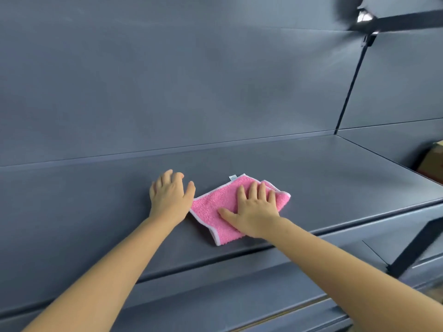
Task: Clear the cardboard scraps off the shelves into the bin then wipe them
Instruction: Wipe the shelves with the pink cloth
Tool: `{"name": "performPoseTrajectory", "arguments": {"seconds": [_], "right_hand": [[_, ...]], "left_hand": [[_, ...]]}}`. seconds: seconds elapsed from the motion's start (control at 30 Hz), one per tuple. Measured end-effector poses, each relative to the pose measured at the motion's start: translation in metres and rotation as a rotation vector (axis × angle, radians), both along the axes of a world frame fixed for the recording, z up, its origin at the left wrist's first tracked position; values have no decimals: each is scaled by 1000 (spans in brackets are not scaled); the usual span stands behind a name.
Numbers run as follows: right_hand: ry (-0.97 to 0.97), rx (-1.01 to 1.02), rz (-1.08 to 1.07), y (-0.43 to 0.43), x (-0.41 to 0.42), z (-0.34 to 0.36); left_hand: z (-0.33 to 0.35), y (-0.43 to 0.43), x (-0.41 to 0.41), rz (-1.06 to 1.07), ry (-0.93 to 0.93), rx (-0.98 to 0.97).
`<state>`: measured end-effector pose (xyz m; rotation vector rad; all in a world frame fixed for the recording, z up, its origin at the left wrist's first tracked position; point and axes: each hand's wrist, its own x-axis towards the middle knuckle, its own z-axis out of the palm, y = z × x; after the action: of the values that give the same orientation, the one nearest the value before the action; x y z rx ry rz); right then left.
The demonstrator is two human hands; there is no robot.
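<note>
The right hand (255, 209) lay flat, fingers spread, pressing down on a folded pink terry cloth with a pale trim (215, 209); it clasped nothing, only pinned the fabric under the palm. The left hand (170, 196) rested open on the bare surface at nine o'clock from the cloth, fingers slightly curled, thumb just beside the cloth's near corner, holding nothing. The cloth sat near the middle of a long dark grey metal shelf (335, 168), close to its front edge, with a small white label showing at its twelve o'clock corner.

No cardboard scraps showed on this shelf, so the clearing part seemed done here and the wiping step looked to be in hand. The next move would likely call for steady downward pressure while sliding the cloth sideways along the shelf, with the left hand lifted clear of the path.

Behind the hands rose a plain grey back panel (191, 80), and a dark upright post (350, 85) stood at two o'clock, where the shelf met a neighbouring bay. At three o'clock, at the frame's edge, something brown and box-like (431, 159) showed blurred; whether it was cardboard I could not tell. The bin was not in view. Nothing on the shelf blocked a sweep either way.
</note>
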<state>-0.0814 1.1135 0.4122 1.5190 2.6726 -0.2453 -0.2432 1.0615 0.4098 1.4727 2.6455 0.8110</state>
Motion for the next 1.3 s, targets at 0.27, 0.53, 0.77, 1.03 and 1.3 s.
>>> {"name": "performPoseTrajectory", "arguments": {"seconds": [0.27, 0.53, 0.77, 1.03, 1.3], "right_hand": [[-36, 35, 144, 56, -71, 0], [-31, 38, 184, 114, -141, 2], [-22, 23, 240, 125, -164, 4], [-14, 20, 478, 91, -124, 2], [-15, -11, 572, 61, -70, 1]], "left_hand": [[-5, -3, -14, 102, -53, 20], [-10, 1, -14, 109, 143, -29], [-8, 1, -10, 134, 169, -80], [-4, -1, -4, 161, 152, -45], [0, -4, -3, 146, 137, -38]]}}
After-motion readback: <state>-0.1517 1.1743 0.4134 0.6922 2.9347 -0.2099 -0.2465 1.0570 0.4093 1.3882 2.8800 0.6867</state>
